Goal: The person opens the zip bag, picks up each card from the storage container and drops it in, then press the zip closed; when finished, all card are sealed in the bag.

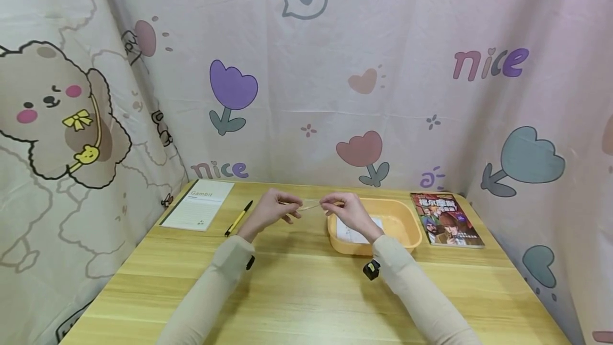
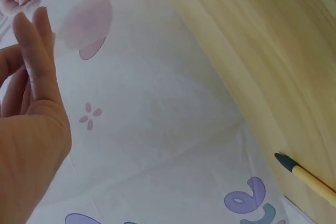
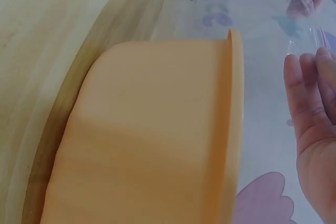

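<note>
Above the far part of the table, a clear plastic bag (image 1: 310,205) is stretched between the two hands. A thin reddish line, like a zip seal, runs along the bag (image 3: 324,38) in the right wrist view. My left hand (image 1: 275,209) pinches one end with thumb and fingertips. The other end is pinched by my right hand (image 1: 350,211), which is over the left side of an orange plastic basin (image 1: 399,228). White paper-like sheets (image 1: 351,230) lie in the basin, partly hidden by the right hand and wrist. Whether the bag holds anything cannot be made out.
A yellow and black pen (image 1: 238,219) lies left of the left hand, beside a white notebook (image 1: 197,205). Right of the basin is a colourful comic-style book (image 1: 447,220). A printed curtain (image 1: 297,95) hangs behind the wooden table (image 1: 306,292).
</note>
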Demonstrator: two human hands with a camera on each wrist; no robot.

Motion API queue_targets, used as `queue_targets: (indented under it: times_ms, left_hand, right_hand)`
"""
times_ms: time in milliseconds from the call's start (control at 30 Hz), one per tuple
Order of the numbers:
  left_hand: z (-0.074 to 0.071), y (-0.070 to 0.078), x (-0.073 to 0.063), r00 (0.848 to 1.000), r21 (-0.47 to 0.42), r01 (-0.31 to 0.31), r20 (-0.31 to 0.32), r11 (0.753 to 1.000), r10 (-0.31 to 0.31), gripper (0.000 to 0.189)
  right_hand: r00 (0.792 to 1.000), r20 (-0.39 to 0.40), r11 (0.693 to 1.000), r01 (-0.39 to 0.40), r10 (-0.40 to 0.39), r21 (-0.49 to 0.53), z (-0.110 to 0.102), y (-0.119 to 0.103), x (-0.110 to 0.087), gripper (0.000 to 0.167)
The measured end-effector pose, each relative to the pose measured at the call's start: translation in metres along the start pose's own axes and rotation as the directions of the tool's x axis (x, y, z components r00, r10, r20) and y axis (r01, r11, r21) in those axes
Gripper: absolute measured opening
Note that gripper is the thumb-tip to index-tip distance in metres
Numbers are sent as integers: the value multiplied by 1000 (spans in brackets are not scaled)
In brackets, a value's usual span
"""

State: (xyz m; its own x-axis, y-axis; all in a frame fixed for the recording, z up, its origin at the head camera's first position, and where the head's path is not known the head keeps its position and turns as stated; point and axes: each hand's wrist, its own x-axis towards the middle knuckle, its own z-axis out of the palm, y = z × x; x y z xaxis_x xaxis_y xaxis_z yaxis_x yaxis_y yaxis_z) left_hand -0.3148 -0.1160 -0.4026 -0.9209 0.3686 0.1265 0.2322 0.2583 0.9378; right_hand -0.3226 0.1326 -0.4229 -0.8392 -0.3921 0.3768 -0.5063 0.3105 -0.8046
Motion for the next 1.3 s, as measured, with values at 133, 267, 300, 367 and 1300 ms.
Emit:
queue_targets:
  times_ms: [133,267,300,367,1300]
  left_hand:
    - [0,5,0,1000,-33,18,26,999,-17,21]
    - [-2,9,3,998,-29,27,61,999,-25,24]
    - [-3,8,4,997,-28,28,69,999,-26,24]
    - [-4,7,5,996,-28,25,87,999,-22,26]
    - [-11,15,5,990,44,18,141,999,-24,30]
  right_hand:
    - [1000,10,1000,-7,7,9,-2,1,-1,15]
    - [1000,20,1000,1,-1,22,-5,-5,-5,19]
    - [1000,21,1000,1,-1,28,-6,-9,-6,20]
    - [1000,29,998,-4,2,57,-8,-17,-9,24]
    - [972,28,972,-233,232,42,-71,51,-32,31]
